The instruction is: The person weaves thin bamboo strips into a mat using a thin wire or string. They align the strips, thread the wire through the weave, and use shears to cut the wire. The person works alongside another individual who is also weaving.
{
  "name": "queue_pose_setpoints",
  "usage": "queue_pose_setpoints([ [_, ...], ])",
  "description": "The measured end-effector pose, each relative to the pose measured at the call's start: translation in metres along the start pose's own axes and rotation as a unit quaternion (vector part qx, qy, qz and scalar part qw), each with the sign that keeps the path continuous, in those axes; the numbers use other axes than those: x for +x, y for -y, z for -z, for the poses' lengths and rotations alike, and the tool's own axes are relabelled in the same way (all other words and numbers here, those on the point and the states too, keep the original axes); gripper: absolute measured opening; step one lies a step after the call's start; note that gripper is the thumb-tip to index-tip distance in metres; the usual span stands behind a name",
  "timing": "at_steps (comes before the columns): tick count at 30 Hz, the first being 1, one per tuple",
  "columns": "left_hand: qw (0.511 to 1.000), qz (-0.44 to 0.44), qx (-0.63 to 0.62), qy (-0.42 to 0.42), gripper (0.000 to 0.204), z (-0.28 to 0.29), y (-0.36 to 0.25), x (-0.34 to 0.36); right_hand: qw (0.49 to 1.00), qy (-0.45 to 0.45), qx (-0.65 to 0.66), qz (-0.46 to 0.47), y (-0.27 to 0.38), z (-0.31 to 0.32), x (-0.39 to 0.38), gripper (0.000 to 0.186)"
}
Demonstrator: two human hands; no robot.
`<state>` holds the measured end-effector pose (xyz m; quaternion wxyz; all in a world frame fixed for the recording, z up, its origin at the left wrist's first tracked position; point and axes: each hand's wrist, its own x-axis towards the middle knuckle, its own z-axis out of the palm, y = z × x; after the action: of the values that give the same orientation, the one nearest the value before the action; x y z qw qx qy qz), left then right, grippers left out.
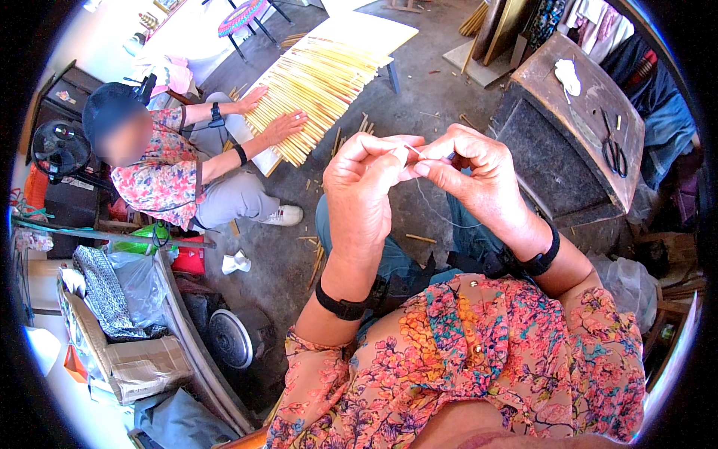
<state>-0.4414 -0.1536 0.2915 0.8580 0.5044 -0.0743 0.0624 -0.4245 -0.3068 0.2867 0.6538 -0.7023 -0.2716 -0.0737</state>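
Up in front of my chest, my left hand (pixel 364 183) and my right hand (pixel 479 168) meet fingertip to fingertip, both closed in a pinch. A short pale strand of thread (pixel 413 150) shows between the fingertips. From there a thin length of it hangs in a loose curve below my hands. Whether a needle is also in the fingers is too small to tell. To the right, black-handled scissors (pixel 615 156) and a bundle of white string (pixel 568 77) lie on a worn wooden box (pixel 557 67), apart from my hands.
At the left sits a co-worker (pixel 161 165), both hands flat on a row of yellowish sticks (pixel 321 90) across a low table (pixel 374 34). Loose stick pieces litter the concrete floor (pixel 299 202). A cardboard box (pixel 146 367) and a round metal lid (pixel 230 339) stand lower left.
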Motion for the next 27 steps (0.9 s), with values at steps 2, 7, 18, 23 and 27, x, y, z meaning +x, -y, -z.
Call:
queue_pose_setpoints([
  [2, 1.000, 0.002, 0.000, -0.003, 0.005, 0.0003, 0.0006, 0.0001, 1.000, 0.001, -0.002, -0.003, -0.0009, 0.0000, 0.0000, 0.003],
  [7, 1.000, 0.006, 0.005, -0.008, 0.005, 0.0008, 0.0011, -0.0004, 1.000, 0.001, 0.004, -0.005, 0.0004, -0.0002, 0.0002, 0.003],
  [18, 1.000, 0.001, 0.014, -0.006, 0.005, 0.0014, 0.0065, 0.0006, 1.000, -0.014, 0.017, -0.010, -0.0069, -0.0024, -0.0010, 0.004],
  [23, 0.999, -0.007, 0.034, -0.012, 0.006, -0.0004, 0.0065, -0.0005, 0.999, -0.020, 0.028, -0.012, -0.0056, -0.0060, -0.0020, 0.006],
  [27, 0.999, -0.014, 0.046, 0.000, 0.007, -0.0005, 0.0070, -0.0026, 1.000, -0.015, 0.014, 0.002, -0.0082, -0.0064, -0.0032, 0.007],
])
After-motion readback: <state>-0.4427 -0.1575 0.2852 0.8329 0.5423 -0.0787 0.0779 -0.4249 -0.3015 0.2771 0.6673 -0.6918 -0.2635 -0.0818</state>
